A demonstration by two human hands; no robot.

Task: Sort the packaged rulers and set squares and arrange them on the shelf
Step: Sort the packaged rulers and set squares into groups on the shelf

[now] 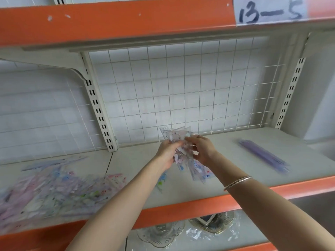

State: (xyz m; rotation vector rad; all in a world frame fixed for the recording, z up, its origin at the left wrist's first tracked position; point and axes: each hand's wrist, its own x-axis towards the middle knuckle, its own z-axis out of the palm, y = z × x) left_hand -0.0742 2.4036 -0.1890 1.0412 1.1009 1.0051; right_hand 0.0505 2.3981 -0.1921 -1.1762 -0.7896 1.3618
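Both hands above shelf (235, 156) middle: left hand (167, 151) and right hand (203, 148) pinch fanned bunch of packaged set squares (178, 135). Unsorted heap (54, 192) toward left end. Risk: slick packets slip from fan, drop over front edge.

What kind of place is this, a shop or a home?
Probably a shop or its stockroom: orange-edged metal shelving with a wire grid back, a handwritten 13-5 label overhead, and a heap of packaged rulers and set squares on it.
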